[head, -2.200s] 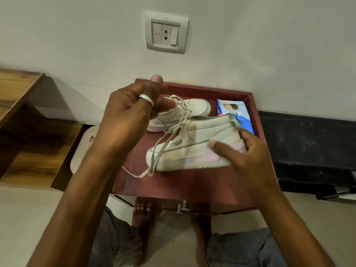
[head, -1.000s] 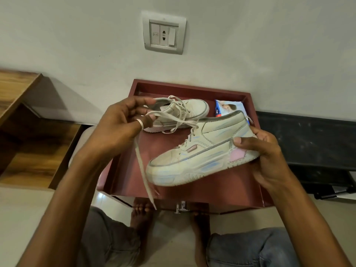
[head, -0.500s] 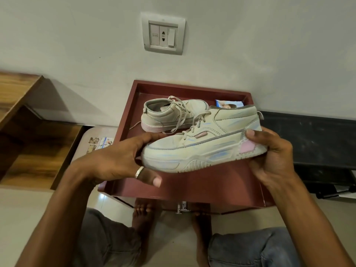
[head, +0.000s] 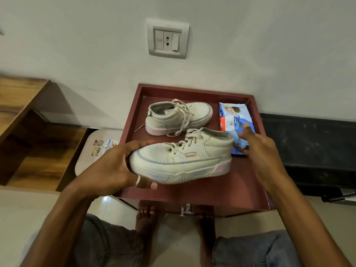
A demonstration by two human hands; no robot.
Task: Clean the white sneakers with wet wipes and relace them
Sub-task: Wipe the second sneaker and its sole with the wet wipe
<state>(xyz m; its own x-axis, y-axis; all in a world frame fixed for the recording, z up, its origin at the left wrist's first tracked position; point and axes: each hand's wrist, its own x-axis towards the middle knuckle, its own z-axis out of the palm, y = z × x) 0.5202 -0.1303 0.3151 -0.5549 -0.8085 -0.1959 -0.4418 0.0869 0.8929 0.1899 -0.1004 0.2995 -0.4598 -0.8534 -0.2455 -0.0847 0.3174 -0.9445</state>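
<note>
My left hand grips the toe of a laced white sneaker, holding it side-on just above the dark red tray-like surface. A second white sneaker stands on the tray farther back, its laces loose. My right hand has left the heel and rests its fingers on the blue wet wipes pack at the tray's right back corner, pinching at its front edge. Whether a wipe is pulled out I cannot tell.
A wall with a switch socket rises right behind the tray. A wooden shelf unit stands to the left, a black bench-like surface to the right. A pale stool top lies beside the tray. My knees and bare feet are below.
My left hand let go of the lace and took the sneaker's toe. My right hand released the heel and moved back to the wet wipes pack. The sneaker dropped lower.
</note>
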